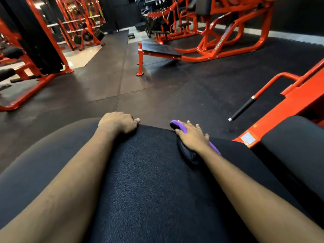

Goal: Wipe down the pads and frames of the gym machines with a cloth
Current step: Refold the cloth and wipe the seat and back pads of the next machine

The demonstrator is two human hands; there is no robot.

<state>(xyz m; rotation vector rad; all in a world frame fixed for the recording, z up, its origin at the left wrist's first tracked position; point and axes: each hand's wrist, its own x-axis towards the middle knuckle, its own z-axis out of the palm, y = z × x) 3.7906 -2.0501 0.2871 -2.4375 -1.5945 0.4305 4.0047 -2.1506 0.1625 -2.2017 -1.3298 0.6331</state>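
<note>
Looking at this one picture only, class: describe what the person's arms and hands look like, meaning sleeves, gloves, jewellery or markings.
No sleeve shows: the left forearm and right forearm are bare right back to the picture's edge. The left hand and right hand wear no gloves. No watch, bracelet or ring shows on the sides facing the camera, and no tattoo or marking is visible.

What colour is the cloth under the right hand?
The cloth is purple with a black part, pressed on the pad by the right hand; head view shows it.
</note>
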